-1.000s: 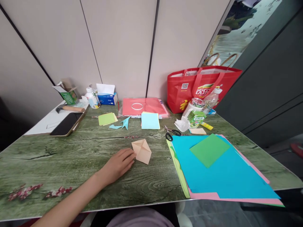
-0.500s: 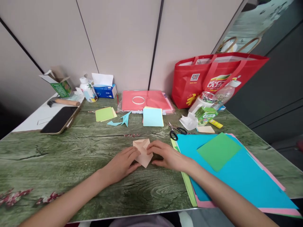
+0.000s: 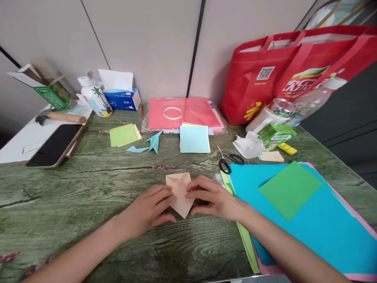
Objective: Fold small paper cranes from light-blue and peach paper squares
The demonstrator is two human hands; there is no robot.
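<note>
Since 1 s ago: right hand now in, joining left hand on peach folded paper; view closer too. Both hands flat, fingers pressing paper's L and R edges, not clenched, paper between them on green wood-grain table, centre front. Scissors and blue/green sheet stack just R; light-blue square and paper crane behind.
</note>
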